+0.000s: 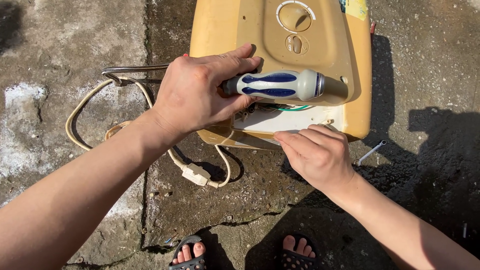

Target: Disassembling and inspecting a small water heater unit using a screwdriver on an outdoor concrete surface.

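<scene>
A tan plastic appliance housing (345, 60) with a round dial and a small switch lies on the concrete ground. My left hand (200, 92) rests on its left side and grips a screwdriver by its shaft end; the grey and blue handle (280, 85) points right across the housing. My right hand (317, 152) is at the housing's near edge, fingers bent against the lifted cover where a white inner panel (285, 120) and thin wires show. The screwdriver's tip is hidden under my left hand.
A cream power cord (80, 107) loops on the ground at left, ending in a white connector (196, 174). A metal flexible hose (132, 69) runs under my left wrist. A small white tube (371, 152) lies right of the housing. My sandalled feet (245, 252) are at the bottom.
</scene>
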